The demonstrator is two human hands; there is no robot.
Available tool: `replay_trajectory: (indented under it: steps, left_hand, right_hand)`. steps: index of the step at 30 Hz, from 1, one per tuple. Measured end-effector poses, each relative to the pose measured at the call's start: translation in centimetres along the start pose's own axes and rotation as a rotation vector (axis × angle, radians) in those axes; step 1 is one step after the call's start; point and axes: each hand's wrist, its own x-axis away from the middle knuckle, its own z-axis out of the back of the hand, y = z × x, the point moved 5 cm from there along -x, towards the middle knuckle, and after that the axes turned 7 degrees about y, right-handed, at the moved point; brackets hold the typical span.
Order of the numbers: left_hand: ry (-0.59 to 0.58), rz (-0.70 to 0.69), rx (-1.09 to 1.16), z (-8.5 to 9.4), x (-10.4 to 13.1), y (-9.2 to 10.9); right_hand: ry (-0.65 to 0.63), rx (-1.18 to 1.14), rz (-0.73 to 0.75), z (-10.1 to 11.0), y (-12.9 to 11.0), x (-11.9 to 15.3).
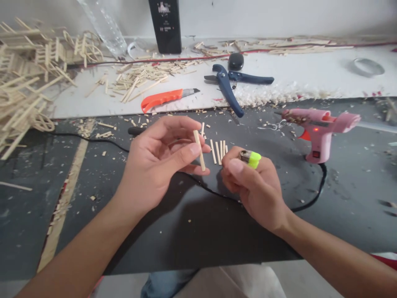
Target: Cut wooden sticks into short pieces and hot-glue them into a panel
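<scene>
Head view shows a small wooden stick (200, 154) in the left hand (158, 159), raised above the middle of the table (217, 244) and standing almost upright, with its top leaning a little to the left. The left thumb presses on the stick and the other fingers stay curved behind it, so the grip is narrow and light. The right hand (259, 182) is closed around a lighter (250, 158), its thumb resting near the metal part; I see no flame.

For this step, I think it is good to pinch the stick firmly enough that it does not turn, but not so hard that it bends. The two ends should remain free, and the fingers should keep away from the metal end of the lighter. If any heat is used, it would be safer apart from the loose wood chips and from the row of short sticks (218, 153), which lies on the table just beyond the right hand.

About the pose: the left forearm rises from the near left corner of the table, with the palm partly open toward the right. The right forearm enters from the near right corner, and its fist is lower and well apart from the glue gun (319, 124), which is toward the right edge.
</scene>
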Motion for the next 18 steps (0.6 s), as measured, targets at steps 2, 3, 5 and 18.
replay_trajectory:
  steps: [2,3,5,18]
  left_hand:
    - [0.009,0.019,-0.022,0.0,0.1,-0.1]
    - [0.02,0.022,-0.038,0.0,0.1,-0.2]
    - [0.049,0.014,-0.072,0.2,0.1,-0.2]
    - [0.052,-0.135,-0.121,1.4,-0.8,-0.5]
  right_hand:
    - [0.029,0.011,0.023,0.3,0.0,0.0]
    - [0.035,0.011,0.02,0.4,0.1,-0.1]
    - [0.044,0.018,0.006,0.7,0.3,-0.3]
    - [-0.211,0.095,-0.202,0.2,1.0,0.1]
